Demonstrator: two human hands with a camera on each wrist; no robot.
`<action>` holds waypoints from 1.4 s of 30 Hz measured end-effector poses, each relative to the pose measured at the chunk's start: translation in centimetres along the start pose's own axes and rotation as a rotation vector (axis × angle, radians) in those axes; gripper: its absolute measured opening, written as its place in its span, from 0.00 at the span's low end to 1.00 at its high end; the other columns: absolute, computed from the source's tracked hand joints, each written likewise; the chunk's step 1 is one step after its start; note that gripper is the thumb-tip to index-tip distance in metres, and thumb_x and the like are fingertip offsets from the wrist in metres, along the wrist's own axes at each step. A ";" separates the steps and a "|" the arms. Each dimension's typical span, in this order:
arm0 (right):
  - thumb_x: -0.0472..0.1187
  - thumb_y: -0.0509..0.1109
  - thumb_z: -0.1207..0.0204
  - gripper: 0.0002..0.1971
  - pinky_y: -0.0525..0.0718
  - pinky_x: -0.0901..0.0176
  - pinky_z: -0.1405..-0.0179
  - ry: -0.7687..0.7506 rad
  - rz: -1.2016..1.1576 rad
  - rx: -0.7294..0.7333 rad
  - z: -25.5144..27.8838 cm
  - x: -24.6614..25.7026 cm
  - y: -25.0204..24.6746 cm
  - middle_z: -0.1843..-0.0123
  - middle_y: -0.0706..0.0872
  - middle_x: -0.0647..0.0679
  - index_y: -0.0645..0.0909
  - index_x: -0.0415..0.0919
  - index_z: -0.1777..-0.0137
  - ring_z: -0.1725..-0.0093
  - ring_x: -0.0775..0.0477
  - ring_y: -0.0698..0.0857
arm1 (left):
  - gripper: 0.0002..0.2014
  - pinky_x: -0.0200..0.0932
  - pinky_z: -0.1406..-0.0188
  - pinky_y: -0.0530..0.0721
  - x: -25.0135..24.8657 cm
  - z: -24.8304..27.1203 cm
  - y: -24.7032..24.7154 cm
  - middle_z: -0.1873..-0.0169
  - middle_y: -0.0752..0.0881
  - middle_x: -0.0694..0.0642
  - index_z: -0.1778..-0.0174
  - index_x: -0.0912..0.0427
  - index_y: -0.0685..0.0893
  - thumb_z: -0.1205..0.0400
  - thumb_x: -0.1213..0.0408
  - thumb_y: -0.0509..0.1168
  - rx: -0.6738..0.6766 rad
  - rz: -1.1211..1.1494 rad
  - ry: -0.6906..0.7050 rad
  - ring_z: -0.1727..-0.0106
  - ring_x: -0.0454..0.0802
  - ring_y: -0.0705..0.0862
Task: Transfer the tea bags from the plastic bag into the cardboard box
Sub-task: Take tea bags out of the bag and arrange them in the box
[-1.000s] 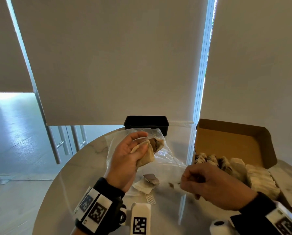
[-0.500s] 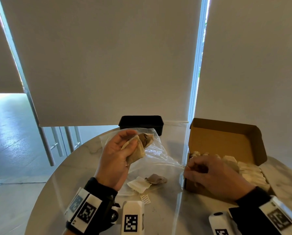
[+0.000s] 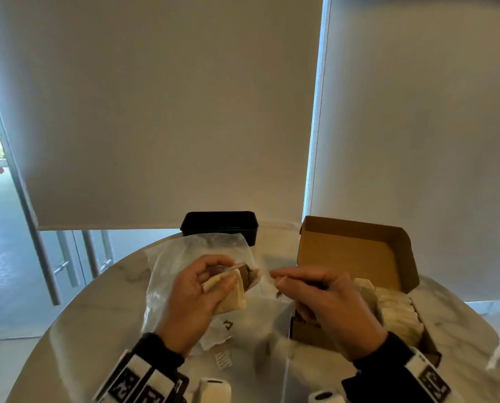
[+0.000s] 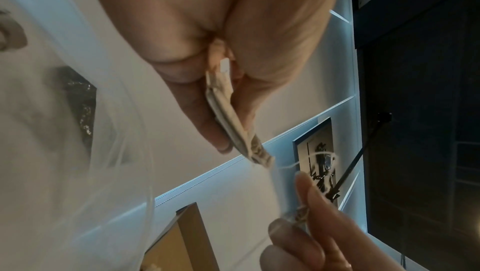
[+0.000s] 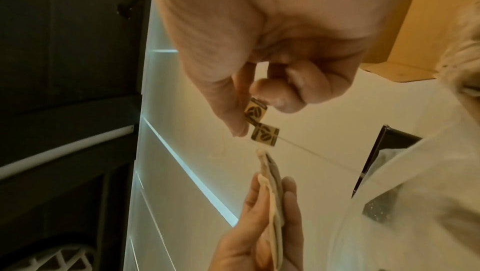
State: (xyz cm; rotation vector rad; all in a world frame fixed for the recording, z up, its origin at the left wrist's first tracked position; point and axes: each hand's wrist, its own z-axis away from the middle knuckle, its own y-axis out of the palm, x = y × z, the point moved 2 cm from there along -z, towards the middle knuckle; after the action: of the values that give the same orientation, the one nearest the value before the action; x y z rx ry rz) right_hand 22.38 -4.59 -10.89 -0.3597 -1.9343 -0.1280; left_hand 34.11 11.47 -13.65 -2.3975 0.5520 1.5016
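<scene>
While the left hand [image 3: 193, 298] grips a small stack of tea bags [image 3: 233, 292] at centre frame over the plastic bag [image 3: 167, 266] on the tabletop [image 3: 103, 309], the right hand [image 3: 327, 301] pinches their paper tags [image 5: 259, 120]; the cardboard box [image 3: 356, 251] stands open at right, tea bags inside.

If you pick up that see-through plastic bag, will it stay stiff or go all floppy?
Probably floppy: the plastic bag lies crumpled and wrinkled on the table. It likely weighs little, being thin enough to see through. It may feel slippery, since it looks glossy.
</scene>
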 end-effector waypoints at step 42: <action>0.41 0.71 0.22 0.04 0.78 0.71 0.65 0.408 1.149 0.261 -3.0 -0.7 -12.1 0.56 0.86 0.54 0.83 0.50 0.57 0.65 0.61 0.84 | 0.15 0.25 0.64 0.83 -1.2 -0.3 -1.3 0.62 0.91 0.41 0.50 0.47 0.84 0.25 0.72 0.71 0.018 -0.147 0.064 0.61 0.34 0.88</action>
State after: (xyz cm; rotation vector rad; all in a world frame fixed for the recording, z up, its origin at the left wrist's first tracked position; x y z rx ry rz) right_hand 21.52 -16.98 -9.38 -1.1028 -1.0965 0.7354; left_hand 34.41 12.70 -12.40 -2.4218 0.3907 1.3571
